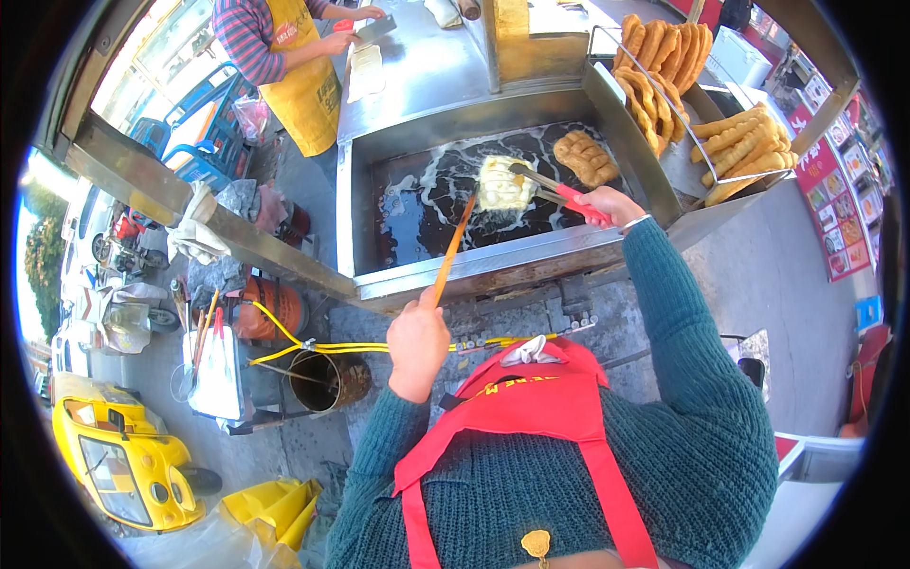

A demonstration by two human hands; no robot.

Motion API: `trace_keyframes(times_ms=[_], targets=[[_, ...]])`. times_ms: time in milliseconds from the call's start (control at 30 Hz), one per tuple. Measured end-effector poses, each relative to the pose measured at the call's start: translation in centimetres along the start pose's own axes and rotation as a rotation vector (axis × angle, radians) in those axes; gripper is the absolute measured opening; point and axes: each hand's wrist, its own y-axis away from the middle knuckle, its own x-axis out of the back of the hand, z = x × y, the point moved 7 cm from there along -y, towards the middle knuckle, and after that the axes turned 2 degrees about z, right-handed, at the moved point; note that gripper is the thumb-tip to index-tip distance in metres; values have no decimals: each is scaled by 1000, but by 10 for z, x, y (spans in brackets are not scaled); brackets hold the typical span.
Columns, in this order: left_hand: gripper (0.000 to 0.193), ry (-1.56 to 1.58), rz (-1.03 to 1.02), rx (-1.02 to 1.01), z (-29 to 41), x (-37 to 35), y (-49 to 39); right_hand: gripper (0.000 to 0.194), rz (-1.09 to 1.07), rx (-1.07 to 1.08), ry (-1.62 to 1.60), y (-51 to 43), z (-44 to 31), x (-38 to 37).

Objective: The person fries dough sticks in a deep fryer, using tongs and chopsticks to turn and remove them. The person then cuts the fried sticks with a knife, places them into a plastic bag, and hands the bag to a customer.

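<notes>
My left hand [419, 341] grips a flat wooden stick [455, 249], its far tip at the left edge of a pale piece of dough [503, 186] floating in dark oil. My right hand [613, 208] holds metal tongs with red grips [577, 200]. The tongs' tips reach onto the dough's upper right part; whether they pinch it I cannot tell. A browned piece of fried dough [586, 158] floats to the right of the pale one. Both lie in a rectangular metal frying vat [490, 264], with white foam streaking the oil around them.
Right of the vat, a wire rack [700, 142] holds fried dough sticks [746, 146]. Across the metal worktable [426, 78], a person in a yellow apron [302, 85] holds a cleaver [375, 30] by a dough strip [367, 72]. A metal post [213, 206] and yellow hoses [355, 348] are near my left.
</notes>
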Motion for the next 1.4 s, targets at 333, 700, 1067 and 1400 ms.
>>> trace_keyframes(times_ms=[333,700,1067,1400], targets=[[30,79,-72,-21,2,-16,-18,25,168,205,-34,10,1,4],[35,107,95,-36,-34,53,10,44,241,308,905,67,-35,-44],[33,-53,-56,-103,-21,40,-7,20,488,512,1216,64,-35,-26],[34,-103,-63,-134,-14,26,-14,24,415,345,1228,38,-31,-24]])
